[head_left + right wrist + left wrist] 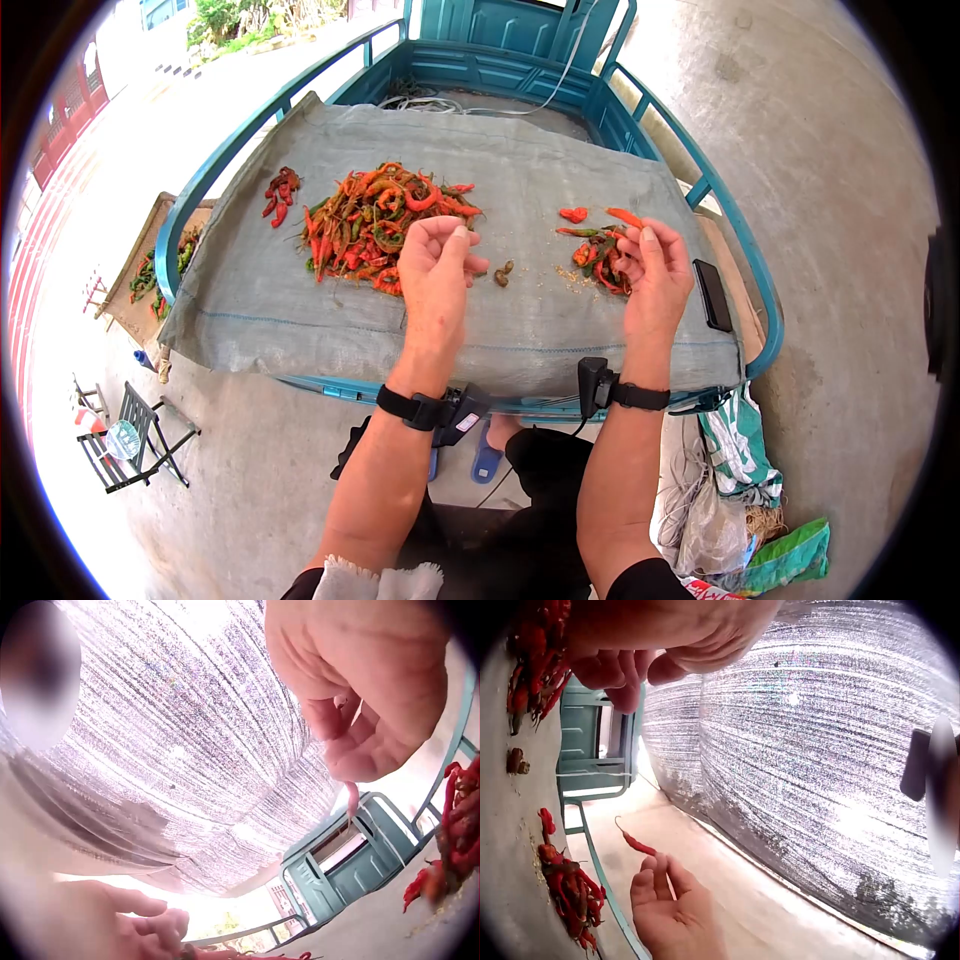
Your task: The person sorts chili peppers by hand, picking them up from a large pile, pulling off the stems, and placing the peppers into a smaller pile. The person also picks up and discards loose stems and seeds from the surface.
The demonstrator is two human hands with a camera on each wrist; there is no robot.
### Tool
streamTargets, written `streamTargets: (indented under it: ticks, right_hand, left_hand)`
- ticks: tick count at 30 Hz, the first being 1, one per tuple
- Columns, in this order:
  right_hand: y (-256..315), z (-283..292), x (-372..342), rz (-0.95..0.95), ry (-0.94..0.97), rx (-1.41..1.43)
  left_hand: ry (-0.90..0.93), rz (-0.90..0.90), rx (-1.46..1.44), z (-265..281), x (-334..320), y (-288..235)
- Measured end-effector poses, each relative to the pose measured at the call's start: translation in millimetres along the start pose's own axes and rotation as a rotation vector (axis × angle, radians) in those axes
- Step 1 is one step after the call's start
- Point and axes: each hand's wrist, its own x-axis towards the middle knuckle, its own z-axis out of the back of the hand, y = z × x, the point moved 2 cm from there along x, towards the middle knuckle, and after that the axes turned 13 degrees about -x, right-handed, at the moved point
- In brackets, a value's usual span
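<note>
Over the right side of the grey cloth [540,180], the right hand [657,272] pinches a red pepper [624,216] (probably light, pliant, best held mid-body); the left hand [436,268] hangs loose, seemingly empty.

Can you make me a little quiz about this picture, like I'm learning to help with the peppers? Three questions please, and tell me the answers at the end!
1. Which hand pinches a single red pepper by itself, up off the cloth?
2. True or false: the black phone lies nearer to the small pepper pile than to the large pepper pile.
3. Fill in the blank: the metal side rails are painted ____.

Key:
1. The right hand.
2. True; the phone lies just beyond the small pile, near the edge.
3. Blue-green.
</note>
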Motion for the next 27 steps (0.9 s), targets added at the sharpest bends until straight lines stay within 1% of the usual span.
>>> streamTargets:
  ticks: [1, 3, 5, 6, 8, 9, 11, 14, 17, 20, 22, 27]
  right_hand:
    - [3.1, 2.7, 1.7, 0.059, -0.057, -0.065]
    - [6.7, 10.3, 6.7, 0.201, -0.098, -0.341]
    - [2.5, 17.4, 14.2, 0.347, -0.131, -0.613]
    - [-5.9, 23.1, 17.6, 0.365, -0.135, -0.755]
    - [-22.9, 34.0, 22.4, 0.396, -0.141, -1.039]
    - [-22.0, 37.6, 21.8, 0.4, -0.157, -1.108]
    - [-21.8, 43.3, 20.7, 0.408, -0.187, -1.25]
    - [-19.4, 37.5, 18.3, 0.466, -0.19, -1.147]
    - [-17.8, 22.5, 10.6, 0.567, -0.156, -1.118]
    - [-23.3, -1.3, 0.8, 0.567, 0.026, -0.972]
    - [-14.8, -26.0, -16.5, 0.535, 0.203, -0.923]
    - [-31.0, -64.9, -39.4, 0.64, 0.477, -0.876]
  left_hand:
    - [0.005, -0.037, 0.028, 1.8, 1.8, -1.4]
    - [0.016, -0.111, 0.086, 5.4, 4.7, -1.1]
    - [0.074, -0.179, 0.169, 6.4, 6.0, 4.4]
    - [0.105, -0.213, 0.211, 5.5, 5.7, 5.9]
    - [0.127, -0.199, 0.319, 2.2, 2.3, 6.0]
    - [0.137, -0.192, 0.373, 0.7, 0.9, 5.8]
    - [0.127, -0.199, 0.359, -1.5, 0.6, 5.7]
    - [0.118, -0.199, 0.339, -2.5, 2.0, 10.1]
    - [0.117, -0.193, 0.336, -1.7, 2.8, 14.2]
    - [0.114, -0.201, 0.353, -3.7, 0.4, 11.6]
    - [0.113, -0.221, 0.352, -4.7, -0.7, 11.1]
    - [0.086, -0.279, 0.253, 0.4, 3.7, 12.3]
